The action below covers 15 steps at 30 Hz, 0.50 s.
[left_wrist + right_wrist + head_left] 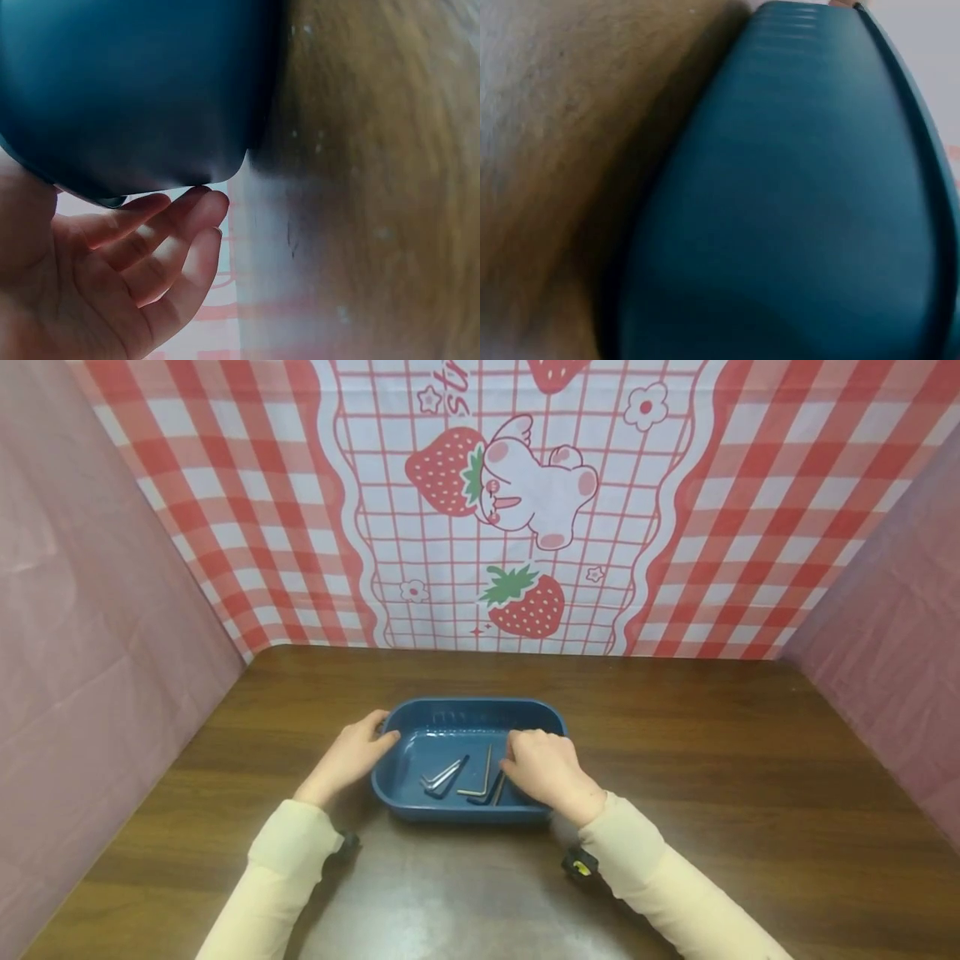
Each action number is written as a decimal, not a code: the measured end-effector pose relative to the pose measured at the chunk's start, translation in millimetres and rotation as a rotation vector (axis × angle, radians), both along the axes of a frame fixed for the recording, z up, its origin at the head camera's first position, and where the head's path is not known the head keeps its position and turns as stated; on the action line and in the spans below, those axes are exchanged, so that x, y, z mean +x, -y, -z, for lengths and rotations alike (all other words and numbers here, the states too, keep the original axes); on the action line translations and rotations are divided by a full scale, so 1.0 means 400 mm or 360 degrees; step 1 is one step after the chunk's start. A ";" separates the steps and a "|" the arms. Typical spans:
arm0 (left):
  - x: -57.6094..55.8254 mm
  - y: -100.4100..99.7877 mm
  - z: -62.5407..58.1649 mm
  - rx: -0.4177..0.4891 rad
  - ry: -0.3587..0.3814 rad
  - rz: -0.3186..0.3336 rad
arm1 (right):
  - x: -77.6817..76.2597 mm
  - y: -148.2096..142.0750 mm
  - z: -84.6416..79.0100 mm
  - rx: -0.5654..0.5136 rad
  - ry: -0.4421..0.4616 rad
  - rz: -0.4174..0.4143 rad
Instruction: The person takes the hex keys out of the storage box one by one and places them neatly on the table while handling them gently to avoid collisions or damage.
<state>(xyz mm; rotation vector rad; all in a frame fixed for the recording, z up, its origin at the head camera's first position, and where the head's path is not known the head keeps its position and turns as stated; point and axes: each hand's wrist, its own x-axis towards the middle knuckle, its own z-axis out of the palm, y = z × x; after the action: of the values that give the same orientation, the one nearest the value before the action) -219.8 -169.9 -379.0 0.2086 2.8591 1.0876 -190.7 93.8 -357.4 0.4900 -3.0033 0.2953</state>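
Observation:
A blue plastic tray [468, 814] stands on the wooden table. Its rim is gripped at the left end by my left hand [352, 756], thumb over the edge and fingers outside, against the wall in the left wrist view. My right hand [546, 768] reaches into the tray's right side with bent fingers; its fingertips are hidden, so whether they pinch anything does not show. Several L-shaped hex keys lie on the tray floor: silver and dark ones [444, 777] left of centre, and a brassy one [487, 770] with a dark one beside the right hand.
The brown wooden table [750, 793] extends around the tray. Behind it hangs a red-and-white checked cloth [720, 568] with strawberry prints. Pink cloths [97, 610] hang at both sides. The tray's outer wall [780, 187] fills much of the right wrist view.

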 end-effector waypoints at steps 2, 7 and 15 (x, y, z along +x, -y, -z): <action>-0.001 0.000 0.001 0.0007 0.0015 0.0001 | 0.001 0.008 0.008 0.0023 0.0020 0.0009; -0.003 0.002 0.003 0.0016 0.0015 0.0020 | 0.005 0.021 0.023 0.0059 0.0098 0.0040; -0.002 0.003 -0.001 0.0016 -0.0001 0.0022 | 0.000 0.023 0.029 0.0097 0.0218 0.0076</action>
<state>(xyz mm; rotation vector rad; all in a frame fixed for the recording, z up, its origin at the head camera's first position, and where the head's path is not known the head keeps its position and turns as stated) -220.7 -171.2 -378.7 0.2293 2.8487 1.0994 -190.9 84.5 -368.9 0.4188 -3.1601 0.2440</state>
